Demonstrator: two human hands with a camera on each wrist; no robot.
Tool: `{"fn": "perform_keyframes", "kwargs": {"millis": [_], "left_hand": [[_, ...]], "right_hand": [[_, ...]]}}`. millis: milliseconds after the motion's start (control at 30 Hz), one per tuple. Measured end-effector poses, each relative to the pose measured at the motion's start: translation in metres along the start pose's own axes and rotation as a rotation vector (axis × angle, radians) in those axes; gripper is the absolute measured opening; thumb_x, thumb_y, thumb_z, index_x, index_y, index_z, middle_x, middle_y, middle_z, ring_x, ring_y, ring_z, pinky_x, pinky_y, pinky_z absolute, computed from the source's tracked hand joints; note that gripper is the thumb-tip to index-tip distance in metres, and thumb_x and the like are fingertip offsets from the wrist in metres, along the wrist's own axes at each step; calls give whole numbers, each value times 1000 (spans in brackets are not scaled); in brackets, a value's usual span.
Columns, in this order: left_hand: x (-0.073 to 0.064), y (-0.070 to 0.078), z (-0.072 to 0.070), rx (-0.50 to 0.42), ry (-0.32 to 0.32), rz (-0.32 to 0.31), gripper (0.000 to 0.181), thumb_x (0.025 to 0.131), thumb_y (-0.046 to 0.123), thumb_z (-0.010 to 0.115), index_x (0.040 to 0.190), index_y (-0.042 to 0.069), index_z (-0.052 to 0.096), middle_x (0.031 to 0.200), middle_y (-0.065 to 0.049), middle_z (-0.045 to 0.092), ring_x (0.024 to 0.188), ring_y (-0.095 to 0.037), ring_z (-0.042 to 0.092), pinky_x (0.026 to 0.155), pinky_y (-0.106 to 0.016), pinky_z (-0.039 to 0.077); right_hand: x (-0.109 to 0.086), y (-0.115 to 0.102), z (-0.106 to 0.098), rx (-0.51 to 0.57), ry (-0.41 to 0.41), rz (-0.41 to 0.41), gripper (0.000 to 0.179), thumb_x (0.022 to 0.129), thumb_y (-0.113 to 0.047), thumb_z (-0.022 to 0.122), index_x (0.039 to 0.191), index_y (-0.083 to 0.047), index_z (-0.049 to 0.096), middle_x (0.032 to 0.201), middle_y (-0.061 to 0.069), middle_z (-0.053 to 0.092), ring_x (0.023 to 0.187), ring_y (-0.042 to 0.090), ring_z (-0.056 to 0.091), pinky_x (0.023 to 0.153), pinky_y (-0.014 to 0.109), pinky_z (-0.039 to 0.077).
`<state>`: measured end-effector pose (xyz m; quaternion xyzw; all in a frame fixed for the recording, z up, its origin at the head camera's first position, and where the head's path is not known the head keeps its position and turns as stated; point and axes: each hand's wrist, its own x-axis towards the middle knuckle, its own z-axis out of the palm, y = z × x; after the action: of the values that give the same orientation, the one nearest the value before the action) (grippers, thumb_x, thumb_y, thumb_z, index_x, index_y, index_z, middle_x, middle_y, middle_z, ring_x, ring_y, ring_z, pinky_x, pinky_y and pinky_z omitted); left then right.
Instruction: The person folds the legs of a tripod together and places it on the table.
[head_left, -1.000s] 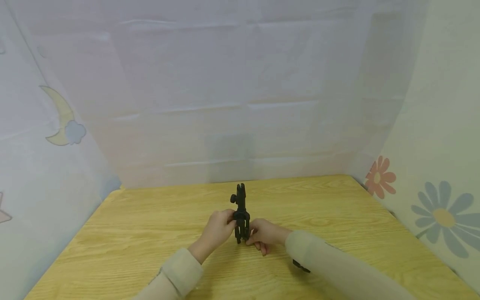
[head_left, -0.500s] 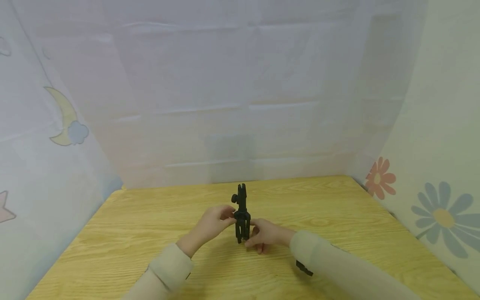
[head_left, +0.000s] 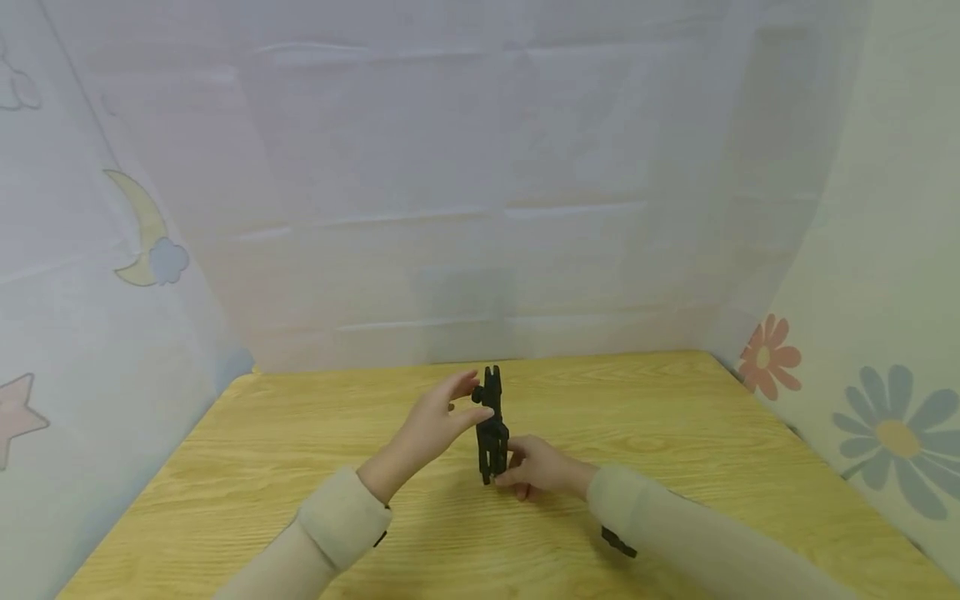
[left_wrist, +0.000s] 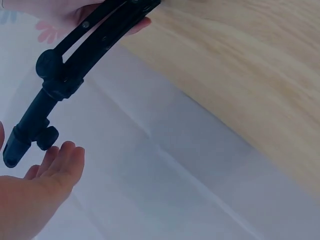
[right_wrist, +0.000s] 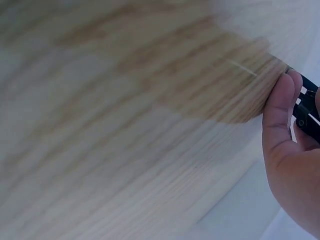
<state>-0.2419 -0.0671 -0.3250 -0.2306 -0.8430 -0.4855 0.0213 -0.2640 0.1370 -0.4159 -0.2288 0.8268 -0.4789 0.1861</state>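
A small black tripod (head_left: 492, 425) stands upright on the wooden table, its legs folded together and a notch at its top. My right hand (head_left: 542, 467) grips the lower legs from the right; in the right wrist view its thumb and fingers (right_wrist: 281, 105) close around them. Beside the upper part is my left hand (head_left: 431, 429), fingers apart and loosely bent, with the thumb in front of the shaft. In the left wrist view that hand's fingers (left_wrist: 62, 167) lie near the side knob (left_wrist: 47, 138) with a small gap visible.
The wood-grain table (head_left: 322, 433) extends around both hands. A pale cloth backdrop (head_left: 390, 208) rises behind its far edge, with printed walls at left and right. A dark strap piece (head_left: 618, 542) shows under the right sleeve.
My left hand has let go of the tripod's middle and risen to its upper part beside the knob. The right hand keeps its place at the legs. The head view has shifted slightly left.
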Motion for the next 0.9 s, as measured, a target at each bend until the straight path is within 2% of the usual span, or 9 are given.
{"fn": "perform_keyframes", "kwargs": {"millis": [100, 233, 367, 467, 600, 733, 900], "left_hand": [[5, 7, 0, 15, -3, 6, 61, 93, 22, 68, 145, 3, 42, 138, -17, 53, 128, -33, 48, 102, -54, 39], [11, 11, -1, 54, 25, 29, 51, 93, 16, 68, 139, 3, 49, 127, -16, 60, 121, -33, 54, 97, -53, 44], [12, 11, -4, 61, 53, 48, 44, 91, 8, 69, 132, 1, 56, 119, -15, 64, 114, -32, 59, 93, -49, 49], [10, 11, -7, 52, 62, 42, 44, 88, 6, 71, 130, 1, 58, 120, -14, 63, 111, -31, 62, 89, -45, 51], [6, 10, -10, 71, 64, 46, 40, 86, 6, 73, 124, -1, 62, 117, -13, 65, 101, -29, 65, 83, -41, 54], [3, 5, -12, 90, 63, 32, 36, 85, 7, 75, 119, 0, 66, 107, -9, 68, 86, -20, 65, 74, -36, 54], [-2, -2, -15, 90, 78, -8, 32, 83, 9, 77, 113, 3, 68, 103, -5, 68, 82, -15, 62, 72, -34, 53]], "right_hand": [[-3, 0, 0, -21, 11, -22, 35, 89, -10, 71, 121, 0, 61, 73, 8, 61, 56, 16, 58, 51, 31, 52], [-9, -1, -2, -59, 18, -44, 37, 89, -10, 72, 122, 3, 62, 86, 7, 58, 63, 16, 58, 55, 32, 51], [-19, -2, -9, -81, 27, -24, 34, 88, -12, 73, 117, 3, 63, 104, 9, 61, 79, 18, 61, 64, 36, 51], [-26, -1, -16, -104, 37, -16, 34, 88, -12, 73, 117, 3, 63, 111, 11, 64, 88, 22, 64, 71, 40, 53], [-33, -2, -27, -154, 61, -21, 37, 87, -11, 74, 119, 5, 63, 112, 13, 66, 95, 29, 64, 79, 47, 53], [-38, -3, -35, -195, 81, -15, 37, 86, -11, 74, 118, 5, 64, 112, 13, 66, 99, 32, 61, 82, 49, 51], [-42, -6, -42, -199, 82, -26, 38, 86, -9, 74, 119, 6, 63, 109, 13, 67, 98, 31, 62, 81, 48, 52]]}}
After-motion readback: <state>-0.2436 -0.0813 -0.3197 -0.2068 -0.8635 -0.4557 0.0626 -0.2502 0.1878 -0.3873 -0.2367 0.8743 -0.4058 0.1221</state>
